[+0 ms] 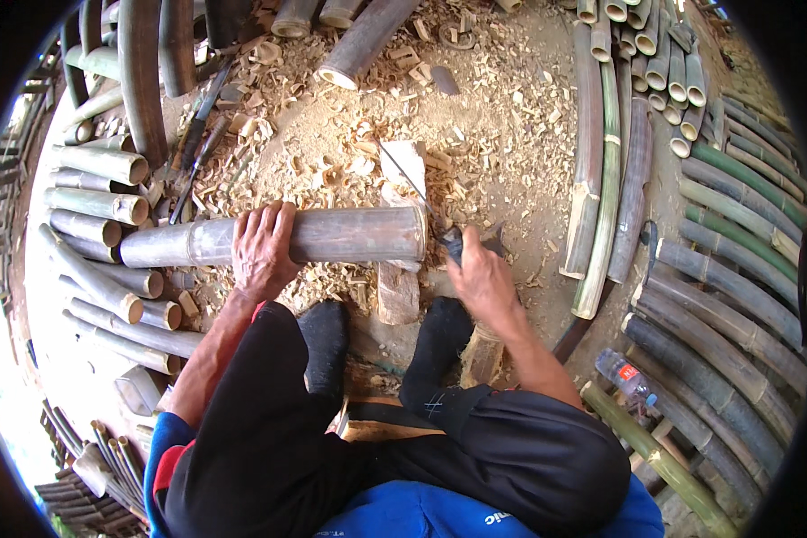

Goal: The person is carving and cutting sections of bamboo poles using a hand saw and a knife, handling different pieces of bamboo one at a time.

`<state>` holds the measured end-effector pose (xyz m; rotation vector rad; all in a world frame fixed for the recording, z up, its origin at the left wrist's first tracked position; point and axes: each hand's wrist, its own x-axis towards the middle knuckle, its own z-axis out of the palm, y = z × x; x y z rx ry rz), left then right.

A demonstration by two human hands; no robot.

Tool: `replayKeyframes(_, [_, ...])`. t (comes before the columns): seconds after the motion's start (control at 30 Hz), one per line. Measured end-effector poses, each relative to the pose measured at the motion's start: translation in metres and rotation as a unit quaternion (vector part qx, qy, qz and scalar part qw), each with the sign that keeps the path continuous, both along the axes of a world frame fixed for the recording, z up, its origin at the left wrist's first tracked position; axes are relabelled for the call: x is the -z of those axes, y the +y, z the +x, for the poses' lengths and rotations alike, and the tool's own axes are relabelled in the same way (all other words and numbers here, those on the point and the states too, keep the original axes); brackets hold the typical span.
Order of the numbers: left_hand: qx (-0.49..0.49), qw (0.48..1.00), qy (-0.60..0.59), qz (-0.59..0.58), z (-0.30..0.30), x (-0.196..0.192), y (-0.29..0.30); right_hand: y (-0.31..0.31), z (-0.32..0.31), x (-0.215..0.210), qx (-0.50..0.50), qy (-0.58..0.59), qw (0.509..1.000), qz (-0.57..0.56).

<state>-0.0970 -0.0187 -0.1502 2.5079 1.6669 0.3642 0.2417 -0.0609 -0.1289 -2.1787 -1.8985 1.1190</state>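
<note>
A thick grey-brown bamboo section [359,237] lies crosswise in front of my legs, its cut end to the right. My left hand [265,247] is wrapped over it left of its middle, fingers pointing to the far side. Just past the cut end, my right hand [480,273] is closed around the dark handle of a knife [407,177]. Its thin dark blade slants away to the far left, close by the bamboo's end; whether they touch I cannot tell. Beneath that end lies a wooden block [398,296], partly hidden.
Bamboo shavings [502,134] cover the ground beyond. Cut bamboo sections [99,206] are stacked on the left, and long bamboo poles [726,278] lie on the right beside a plastic bottle [626,377]. Another bamboo piece [368,43] lies at the far side. My feet [435,345] flank the block.
</note>
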Motion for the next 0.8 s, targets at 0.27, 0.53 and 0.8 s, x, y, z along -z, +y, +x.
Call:
replayKeyframes(0.27, [0.069,0.955,0.065,-0.28,-0.016,-0.036,0.046,-0.012,-0.009,-0.076,-0.034,0.154,0.957,0.242])
replayKeyframes(0.53, [0.054,0.98,0.01,-0.192,-0.012,-0.024,0.033,-0.004,-0.004,-0.036,-0.062,0.023,0.996,0.051])
replayKeyframes(0.8, [0.045,0.987,0.008,-0.152,-0.005,-0.022,0.028,-0.013,-0.002,-0.013,-0.047,0.102,0.969,0.22])
